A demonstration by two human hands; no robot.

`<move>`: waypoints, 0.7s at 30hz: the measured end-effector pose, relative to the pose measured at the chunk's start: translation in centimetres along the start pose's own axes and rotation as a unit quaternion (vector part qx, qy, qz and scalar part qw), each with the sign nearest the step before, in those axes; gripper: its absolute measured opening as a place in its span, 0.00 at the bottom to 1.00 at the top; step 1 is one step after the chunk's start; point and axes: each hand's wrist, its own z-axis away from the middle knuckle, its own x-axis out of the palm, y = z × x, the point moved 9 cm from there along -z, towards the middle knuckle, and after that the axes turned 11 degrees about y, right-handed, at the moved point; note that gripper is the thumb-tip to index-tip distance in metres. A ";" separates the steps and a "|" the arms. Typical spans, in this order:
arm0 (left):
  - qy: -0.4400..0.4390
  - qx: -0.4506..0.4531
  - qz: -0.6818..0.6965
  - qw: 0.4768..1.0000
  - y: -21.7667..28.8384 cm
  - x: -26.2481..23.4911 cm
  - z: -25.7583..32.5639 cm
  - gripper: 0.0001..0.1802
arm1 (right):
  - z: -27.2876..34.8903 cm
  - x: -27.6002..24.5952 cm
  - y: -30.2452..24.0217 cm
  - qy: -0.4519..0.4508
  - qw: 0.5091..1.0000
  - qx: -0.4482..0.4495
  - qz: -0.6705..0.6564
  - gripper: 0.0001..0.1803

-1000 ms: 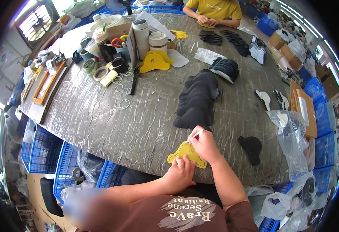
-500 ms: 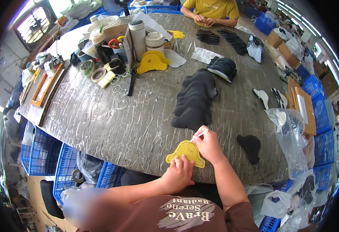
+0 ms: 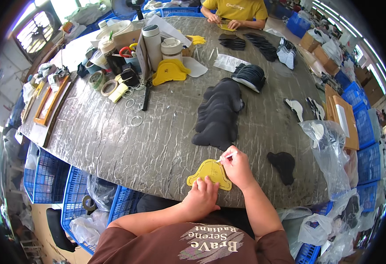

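The right hand (image 3: 237, 169), closed on a pen (image 3: 226, 157), is being run along a yellow template (image 3: 209, 172) pinned flat by the left hand (image 3: 200, 196), tracing seemingly under way, black stack (image 3: 217, 116) waiting.

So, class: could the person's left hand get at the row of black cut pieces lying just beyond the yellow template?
Probably yes. The left hand presses on the yellow template, and the black pieces lie just past it across bare table, with nothing between.

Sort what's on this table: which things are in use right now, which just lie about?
In use: yellow template under left hand; pen in right hand; row of black pieces.
Lying about: tape rolls, flask, yellow stack, plastic bag.
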 end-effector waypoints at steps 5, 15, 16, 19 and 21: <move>-0.003 -0.004 0.008 1.000 -0.1 0.1 0.1 0.44 | 0.9 -0.8 0.2 0.013 1.000 -0.002 0.008 0.05; -0.003 -0.007 0.009 1.000 -0.2 0.4 0.2 0.44 | 4.3 -2.4 -0.5 0.045 0.999 -0.017 0.016 0.04; -0.014 -0.008 0.008 1.000 -0.2 0.5 0.2 0.45 | 4.7 -2.6 -0.9 0.053 0.998 -0.038 0.021 0.04; -0.016 -0.007 0.006 1.000 -0.1 0.5 0.2 0.45 | 6.0 -3.2 -1.2 0.067 0.996 -0.059 0.030 0.04; -0.008 -0.004 0.004 1.000 -0.1 0.4 0.2 0.45 | 6.8 -3.4 -1.2 0.071 0.995 -0.058 0.032 0.04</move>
